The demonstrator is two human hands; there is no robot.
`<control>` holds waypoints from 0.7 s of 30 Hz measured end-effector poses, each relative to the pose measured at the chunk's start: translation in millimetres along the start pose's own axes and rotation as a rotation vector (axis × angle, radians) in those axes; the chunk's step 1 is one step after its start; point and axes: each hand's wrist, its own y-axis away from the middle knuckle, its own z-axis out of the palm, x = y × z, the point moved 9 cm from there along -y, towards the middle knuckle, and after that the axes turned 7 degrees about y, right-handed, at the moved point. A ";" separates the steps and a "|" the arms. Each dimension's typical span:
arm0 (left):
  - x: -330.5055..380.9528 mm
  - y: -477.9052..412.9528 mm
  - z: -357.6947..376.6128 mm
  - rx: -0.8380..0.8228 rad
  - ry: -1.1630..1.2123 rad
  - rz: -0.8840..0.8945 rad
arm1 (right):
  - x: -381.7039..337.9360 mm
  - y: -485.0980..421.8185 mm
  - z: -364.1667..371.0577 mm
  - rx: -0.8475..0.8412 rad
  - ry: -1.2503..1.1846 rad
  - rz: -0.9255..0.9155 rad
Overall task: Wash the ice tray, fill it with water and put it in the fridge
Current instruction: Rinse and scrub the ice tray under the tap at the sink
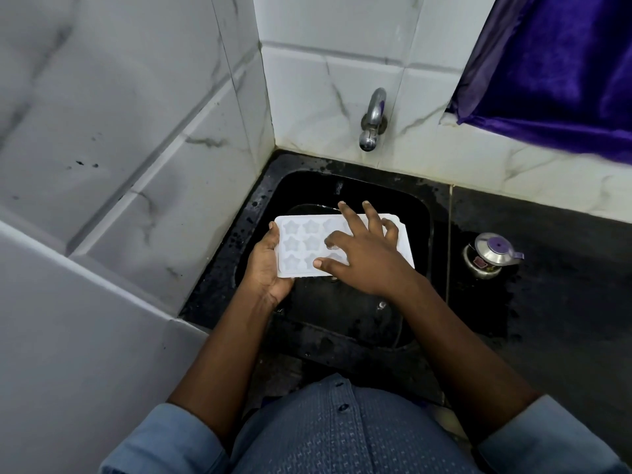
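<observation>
Blue patterned button shirt [342, 432] at bottom edge. White plastic ice tray with star-shaped moulds [304, 242] held about level over black sink [422, 206], below steel wall tap [372, 121]. Its left end gripped by left hand [266, 265]. On top lies right hand [362, 249], fingers splayed straight, grasping nothing. Small lidded steel pot [489, 256] on counter, right of sink.

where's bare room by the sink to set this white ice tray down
The widest bare patch is the black stone counter right of the black sink, nearer you than the steel pot with the purple-knobbed lid. A narrower strip runs between that pot and the tiled wall. The sink itself is crowded: the white star-mould ice tray is held over it.
</observation>
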 end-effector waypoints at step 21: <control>-6.5 -4.2 0.1 -0.023 -0.002 -0.019 | 4.0 7.3 -5.4 0.017 -0.018 -0.006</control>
